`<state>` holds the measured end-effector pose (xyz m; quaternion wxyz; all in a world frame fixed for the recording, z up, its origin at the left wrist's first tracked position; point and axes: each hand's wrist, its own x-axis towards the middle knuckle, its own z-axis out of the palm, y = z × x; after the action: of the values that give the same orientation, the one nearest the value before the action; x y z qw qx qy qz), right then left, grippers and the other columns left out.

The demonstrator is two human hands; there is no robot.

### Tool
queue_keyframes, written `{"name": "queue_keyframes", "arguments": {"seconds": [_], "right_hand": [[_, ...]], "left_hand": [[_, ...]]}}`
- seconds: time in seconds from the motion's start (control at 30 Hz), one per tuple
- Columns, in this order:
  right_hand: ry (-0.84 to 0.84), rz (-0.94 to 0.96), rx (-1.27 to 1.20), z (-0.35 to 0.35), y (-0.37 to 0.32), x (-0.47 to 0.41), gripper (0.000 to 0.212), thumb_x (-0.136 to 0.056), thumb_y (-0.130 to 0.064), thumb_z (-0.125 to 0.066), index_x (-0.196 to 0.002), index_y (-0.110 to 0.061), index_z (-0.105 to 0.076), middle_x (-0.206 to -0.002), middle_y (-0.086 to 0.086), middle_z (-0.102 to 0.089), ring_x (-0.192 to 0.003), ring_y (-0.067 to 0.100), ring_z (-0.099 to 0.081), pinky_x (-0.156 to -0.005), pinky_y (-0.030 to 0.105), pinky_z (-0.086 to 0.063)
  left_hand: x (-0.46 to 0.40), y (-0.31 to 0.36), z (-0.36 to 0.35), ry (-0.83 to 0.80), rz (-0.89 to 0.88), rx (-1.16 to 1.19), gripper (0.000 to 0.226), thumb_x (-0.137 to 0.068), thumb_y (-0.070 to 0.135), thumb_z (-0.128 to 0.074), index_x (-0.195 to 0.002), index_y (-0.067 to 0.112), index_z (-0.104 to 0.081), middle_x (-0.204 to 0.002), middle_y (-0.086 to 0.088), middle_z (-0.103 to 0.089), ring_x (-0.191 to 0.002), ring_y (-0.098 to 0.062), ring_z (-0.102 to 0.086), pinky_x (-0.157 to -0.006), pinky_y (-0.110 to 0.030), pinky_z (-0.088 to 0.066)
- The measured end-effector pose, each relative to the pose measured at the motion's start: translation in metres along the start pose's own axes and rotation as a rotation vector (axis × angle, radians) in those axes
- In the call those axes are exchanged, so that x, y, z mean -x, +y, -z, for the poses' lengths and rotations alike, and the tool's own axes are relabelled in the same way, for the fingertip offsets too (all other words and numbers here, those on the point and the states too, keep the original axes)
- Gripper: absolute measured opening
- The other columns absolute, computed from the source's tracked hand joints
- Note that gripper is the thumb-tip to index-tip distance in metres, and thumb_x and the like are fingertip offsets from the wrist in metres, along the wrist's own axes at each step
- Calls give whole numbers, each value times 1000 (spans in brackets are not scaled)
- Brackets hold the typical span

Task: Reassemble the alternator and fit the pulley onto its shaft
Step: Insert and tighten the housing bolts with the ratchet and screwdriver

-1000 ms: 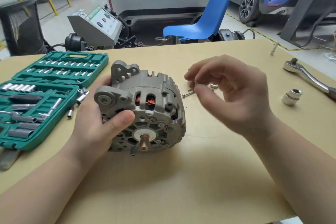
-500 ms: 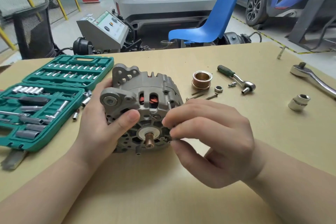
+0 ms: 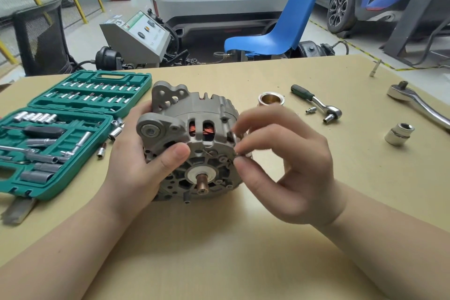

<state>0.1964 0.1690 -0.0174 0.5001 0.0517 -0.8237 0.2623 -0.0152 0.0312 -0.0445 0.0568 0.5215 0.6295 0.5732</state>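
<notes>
The left hand point(image 3: 136, 165) is gripping the alternator point(image 3: 192, 143) on the tabletop point(image 3: 243, 251), thumb curled over its near face. The right hand point(image 3: 287, 165) is pinching a small fastener, too blurred to identify, at the housing's right rim. Start it square, by finger only. The grey housing is showing copper windings; the shaft point(image 3: 201, 182) is bare, the pulley point(image 3: 271, 99) lying far right.
</notes>
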Motion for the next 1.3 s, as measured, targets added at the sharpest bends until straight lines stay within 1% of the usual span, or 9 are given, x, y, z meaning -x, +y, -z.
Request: {"name": "queue_keyframes", "arguments": {"seconds": [0.1, 0.2, 0.27, 0.47, 0.67, 0.83, 1.0, 1.17, 1.3], "right_hand": [[72, -249, -58, -8, 6, 4, 32, -84, -21, -72, -108, -5, -59, -119, 11, -57, -111, 27, -57, -92, 34, -43], [30, -487, -185, -17, 8, 8, 64, -83, -40, -69, -138, -15, -49, -141, -2, -54, -136, 28, -50, -111, 48, -42], [-15, -554, -278, -19, 9, 8, 73, -85, -43, -68, -150, -16, -46, -148, -2, -53, -141, 26, -50, -115, 52, -43], [-16, -604, -391, -23, 7, 12, 67, -89, -37, -64, -152, -17, -51, -163, -4, -42, -151, 25, -40, -118, 58, -40], [37, -602, -438, -30, 2, 14, 63, -91, -36, -60, -151, -19, -51, -163, -4, -42, -152, 23, -39, -119, 57, -38], [89, -592, -460, -29, 0, 17, 60, -94, -31, -53, -152, -14, -49, -162, 1, -45, -152, 20, -40, -120, 54, -39], [45, -555, -380, -28, 0, 22, 61, -100, -27, -44, -157, -7, -41, -166, 2, -39, -156, 12, -31, -127, 46, -29], [13, -475, -299, -26, 6, 23, 51, -105, -11, -50, -155, -2, -43, -164, 7, -41, -155, 18, -35, -124, 52, -35], [90, -376, -240, -21, 9, 21, 43, -101, -14, -59, -141, 0, -57, -152, 14, -56, -145, 26, -51, -113, 54, -47]], "left_hand": [[0, 3, 1, 4, -11, 7, 107, -77, 91, -65, -147, 10, -55, -135, 24, -66, -126, -9, -66, -98, -22, -52], [0, 5, 1, 1, 4, 2, 108, -77, 91, -64, -146, 10, -56, -136, 22, -66, -127, -12, -66, -99, -28, -54], [0, 5, 1, -1, 0, 1, 107, -77, 91, -64, -146, 9, -56, -136, 22, -66, -127, -12, -66, -99, -28, -54], [4, 0, 1, -31, 86, 170, 105, -72, 86, -75, -153, 26, -47, -137, -5, -70, -128, -29, -67, -103, -66, -52], [3, 14, 4, -43, 214, 473, 88, -75, 73, -83, -146, 30, -56, -127, -3, -74, -113, -26, -76, -80, -36, -65], [-2, 21, 0, 19, 181, 468, 74, -57, 76, -93, -120, 45, -71, -109, 3, -78, -96, -19, -78, -76, -35, -66], [-6, 24, -3, 49, 177, 512, 74, -48, 72, -98, -111, 45, -74, -103, 6, -77, -88, -13, -76, -74, -30, -65], [-5, 23, 1, 72, 218, 510, 79, -44, 72, -99, -113, 44, -72, -105, 3, -75, -89, -18, -76, -75, -35, -65], [-4, 23, 3, 39, 235, 497, 91, -48, 70, -99, -127, 41, -66, -118, 1, -72, -101, -25, -76, -81, -43, -67]]}}
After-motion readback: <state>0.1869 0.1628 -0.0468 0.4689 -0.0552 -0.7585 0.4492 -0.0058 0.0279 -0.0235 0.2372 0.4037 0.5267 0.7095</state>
